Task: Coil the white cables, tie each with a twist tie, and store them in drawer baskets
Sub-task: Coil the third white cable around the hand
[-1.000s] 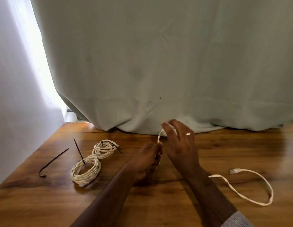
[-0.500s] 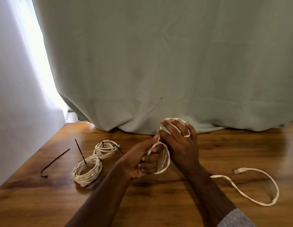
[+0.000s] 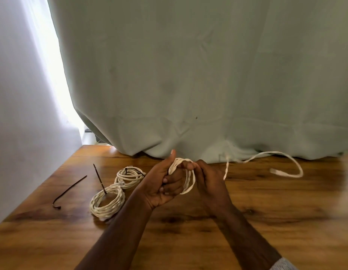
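My left hand (image 3: 163, 187) grips a small coil of white cable (image 3: 189, 179) at the table's middle, thumb up. My right hand (image 3: 210, 180) pinches the same cable beside the coil. The cable's loose tail (image 3: 292, 162) arcs in the air to the right, blurred, with its plug end (image 3: 276, 171) low near the table. Two finished white coils lie to the left: the nearer coil (image 3: 107, 201) with a dark twist tie (image 3: 99, 178) sticking up from it, the farther coil (image 3: 129, 176) tied with a dark tie.
A loose dark twist tie (image 3: 69, 190) lies on the wooden table (image 3: 266, 221) at the far left. A pale green curtain (image 3: 188, 75) hangs along the table's back edge. A white wall (image 3: 23, 133) bounds the left side. No drawer baskets are in view.
The cable tail has been lifted off the table at the right and swung up and back. More turns sit in my left hand, which has turned thumb up.
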Demonstrator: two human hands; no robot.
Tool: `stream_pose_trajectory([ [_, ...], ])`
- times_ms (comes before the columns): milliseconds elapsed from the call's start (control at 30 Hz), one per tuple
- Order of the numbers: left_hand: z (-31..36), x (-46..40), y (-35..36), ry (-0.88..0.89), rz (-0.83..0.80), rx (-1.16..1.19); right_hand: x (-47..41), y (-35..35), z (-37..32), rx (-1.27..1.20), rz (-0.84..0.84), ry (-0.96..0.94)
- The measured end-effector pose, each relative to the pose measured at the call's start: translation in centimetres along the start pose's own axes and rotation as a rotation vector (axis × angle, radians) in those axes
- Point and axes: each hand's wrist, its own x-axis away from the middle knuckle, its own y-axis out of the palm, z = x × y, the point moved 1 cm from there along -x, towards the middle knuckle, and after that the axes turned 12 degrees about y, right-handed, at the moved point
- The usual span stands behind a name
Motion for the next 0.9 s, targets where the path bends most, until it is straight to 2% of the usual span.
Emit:
stream_pose_trajectory([
  [100, -0.2, 0.5, 0.5, -0.040, -0.061, -0.019, 0.3, 0.0, 0.4, -0.103, -0.046, 0.009],
  [167, -0.7, 0.5, 0.8, -0.088, -0.108, -0.034, 0.4, -0.7, 0.2, -0.102, 0.027, 0.001],
  [267, -1.5, 0.3, 0.8, -0.187, -0.098, -0.100, 0.5, -2.0, 0.3, 0.027, 0.182, -0.011],
  [333, -1.9, 0.1, 1.0, -0.212, -0.101, -0.140, 0.5, -2.5, 0.4, 0.107, 0.208, -0.004],
  [433, -2.2, -0.1, 1.4, -0.167, -0.102, -0.115, 0.2, -2.3, 0.9, 0.212, 0.149, 0.032],
  [567, -1.4, 0.2, 1.4, -0.066, -0.097, -0.029, 0.2, -1.1, 2.3, 0.146, -0.120, 0.060],
  [633, -0.6, 0.3, 1.3, -0.020, -0.104, -0.003, 0.3, -0.8, 2.1, 0.154, -0.183, 0.016],
  [733, 0.3, 0.6, 0.9, 0.006, -0.117, -0.045, 0.4, -0.9, 1.2, 0.186, -0.175, -0.016],
  [900, 0.5, 0.9, 0.3, -0.075, -0.093, -0.107, 0.2, -1.7, 0.9, 0.151, -0.101, 0.015],
])
